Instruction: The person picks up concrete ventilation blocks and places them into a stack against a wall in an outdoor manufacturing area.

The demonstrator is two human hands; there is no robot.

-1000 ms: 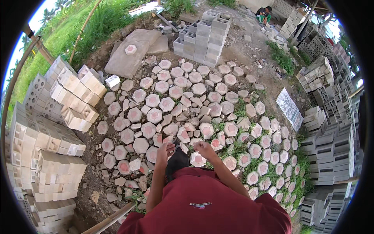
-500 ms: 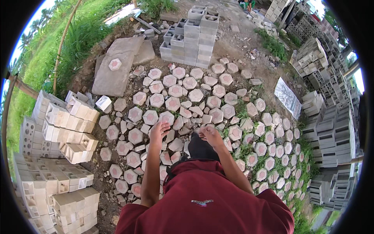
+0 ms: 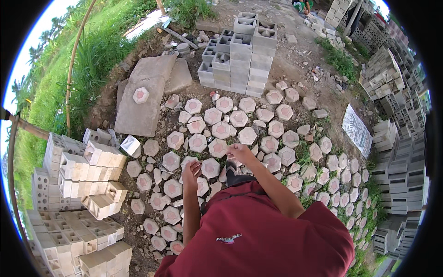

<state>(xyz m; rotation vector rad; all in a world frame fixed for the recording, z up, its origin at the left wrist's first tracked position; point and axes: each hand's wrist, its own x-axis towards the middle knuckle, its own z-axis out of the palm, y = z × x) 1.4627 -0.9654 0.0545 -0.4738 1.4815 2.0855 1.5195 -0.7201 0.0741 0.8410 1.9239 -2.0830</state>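
My left hand [image 3: 191, 172] hangs in the air in front of my body, its fingers loosely bent and apart, with nothing seen in it. To its right and a little farther out, my right hand [image 3: 239, 153] is raised with fingers drooping loosely; no object shows in it. Below both hands lie hexagonal paving blocks [image 3: 211, 168] with pinkish centres, set apart on stony ground. Neither hand appears to touch them. A dark shoe [image 3: 231, 169] stands among the blocks beneath my right hand.
Grey hollow concrete blocks [image 3: 241, 48] stand stacked ahead. Paler block stacks [image 3: 104, 159] line the left, and more stacks [image 3: 390, 173] run along the right. A slab [image 3: 138, 115] carries one hexagonal block [image 3: 140, 95]. A printed sheet [image 3: 356, 131] lies at right. Someone crouches [image 3: 302, 5] far off.
The scene has shifted right and down in view. My right hand has moved farther out and left, past my left hand. The dark shoe now shows below it.
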